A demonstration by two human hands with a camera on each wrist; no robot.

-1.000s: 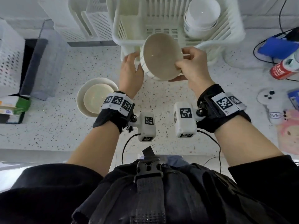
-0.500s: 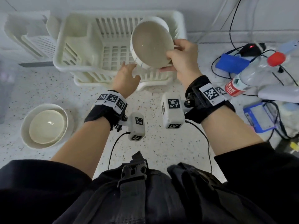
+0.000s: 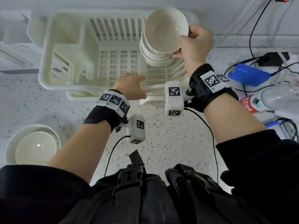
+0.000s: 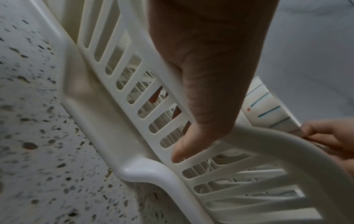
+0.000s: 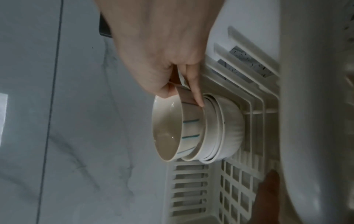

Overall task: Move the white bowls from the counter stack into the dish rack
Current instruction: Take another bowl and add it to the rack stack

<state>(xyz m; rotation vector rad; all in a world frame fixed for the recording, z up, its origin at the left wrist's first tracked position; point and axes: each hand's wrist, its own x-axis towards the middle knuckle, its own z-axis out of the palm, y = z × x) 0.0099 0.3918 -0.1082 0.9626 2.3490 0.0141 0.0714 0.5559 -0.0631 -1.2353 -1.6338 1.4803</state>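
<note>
Head view: white bowl (image 3: 165, 31), glossy inside with thin blue stripes on its outer wall, sits tilted atop the nested bowls (image 3: 155, 59) at the dish rack's (image 3: 64, 46) right end. Right hand (image 3: 195, 44) pinches its rim, thumb inside, fingers outside. Left hand (image 3: 131, 86) grips the rack's near wall, thumb outside, fingers over the rim. More bowls (image 3: 32, 147) remain on the speckled worktop (image 3: 161, 143).
</note>
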